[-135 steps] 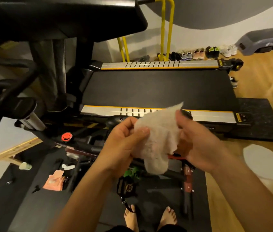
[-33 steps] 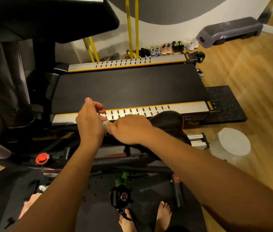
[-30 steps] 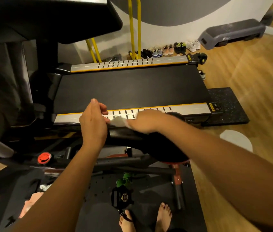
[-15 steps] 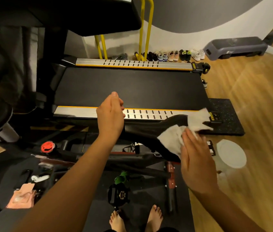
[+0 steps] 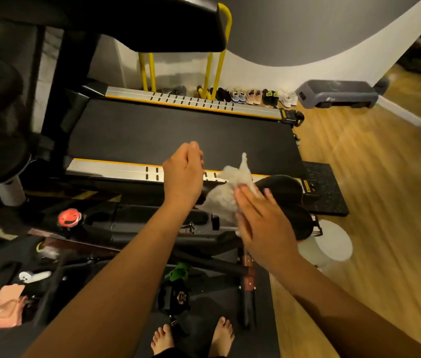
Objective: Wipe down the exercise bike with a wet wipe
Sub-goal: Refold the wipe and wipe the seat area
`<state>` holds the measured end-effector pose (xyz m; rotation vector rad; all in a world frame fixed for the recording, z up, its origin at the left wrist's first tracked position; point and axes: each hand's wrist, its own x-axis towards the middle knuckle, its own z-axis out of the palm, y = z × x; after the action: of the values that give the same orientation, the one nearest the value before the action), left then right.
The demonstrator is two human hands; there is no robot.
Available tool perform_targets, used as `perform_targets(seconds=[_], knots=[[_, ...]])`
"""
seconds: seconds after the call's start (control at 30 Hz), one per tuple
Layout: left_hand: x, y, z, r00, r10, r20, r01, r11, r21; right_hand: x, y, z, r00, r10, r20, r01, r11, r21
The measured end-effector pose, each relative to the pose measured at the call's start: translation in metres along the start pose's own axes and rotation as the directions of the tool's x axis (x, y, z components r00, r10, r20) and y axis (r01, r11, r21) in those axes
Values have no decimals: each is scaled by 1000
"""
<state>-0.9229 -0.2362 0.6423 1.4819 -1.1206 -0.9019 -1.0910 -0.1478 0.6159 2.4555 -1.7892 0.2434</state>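
Now right hand (image 5: pixel 263 223) presses wipe (image 5: pixel 223 200) flat-fingered on saddle (image 5: pixel 283 184); left hand (image 5: pixel 183 174) curls at its nose, grip unclear. Loosely bunched, the wipe may slip from under the palm

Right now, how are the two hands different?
The right hand lies flat with straight fingers, while the left hand is curled. The right hand presses the white wipe onto the black bike seat. The left hand is beside the wipe, not on it, and whether it grips anything is hidden. Both hands are bare and reach out over the bike.
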Motion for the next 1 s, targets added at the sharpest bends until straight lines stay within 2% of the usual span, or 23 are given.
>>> perform_targets(seconds=[0.07, 0.13, 0.23, 0.3, 0.37, 0.47, 0.53, 0.57, 0.63, 0.7, 0.77, 0.87, 0.93, 1.0], knots=[[-3, -3, -3, 999, -5, 33, 4, 1000, 8, -32, 30, -5, 992, 127, 19, -128, 992, 10], [-11, -12, -8, 997, -67, 47, 69, 997, -42, -51, 57, -13, 961, 274, 26, -274, 961, 22], [-30, -35, -16, 979, -201, 38, 205, 969, -141, -37, 68, -26, 892, 431, 137, -440, 897, 44], [-43, -53, -19, 949, -312, 56, 316, 926, -207, -16, 64, -30, 822, 529, 209, -562, 813, 154], [-56, -69, -17, 901, -418, 114, 433, 877, -211, -7, 59, -32, 694, 661, 286, -719, 618, 317], [-75, -81, -9, 813, -510, 283, 561, 816, -141, -22, 46, -21, 452, 801, 393, -840, 234, 489], [-85, -79, 0, 784, -482, 390, 554, 828, -90, -39, 31, -16, 286, 809, 513, -796, -97, 597], [-88, -75, 3, 773, -453, 444, 534, 842, -71, -45, 21, -16, 251, 780, 574, -715, -251, 653], [-95, -69, 10, 744, -383, 548, 471, 882, -23, -53, -4, -18, 234, 698, 677, -554, -476, 683], [-102, -63, 15, 718, -325, 615, 392, 919, 28, -46, -33, -22, 293, 616, 731, -442, -590, 675], [-105, -53, 16, 703, -304, 643, 401, 916, -5, -23, -48, -29, 353, 611, 709, -434, -564, 703], [-97, -38, 9, 654, -386, 651, 640, 741, -205, 18, -45, -49, 354, 626, 695, -528, -480, 701], [-91, -37, -3, 657, -359, 664, 637, 735, -233, 19, -36, -54, 441, 580, 685, -586, -391, 709], [-92, -40, -18, 699, -337, 631, 606, 748, -271, 5, -36, -53, 542, 482, 689, -607, -342, 717]])
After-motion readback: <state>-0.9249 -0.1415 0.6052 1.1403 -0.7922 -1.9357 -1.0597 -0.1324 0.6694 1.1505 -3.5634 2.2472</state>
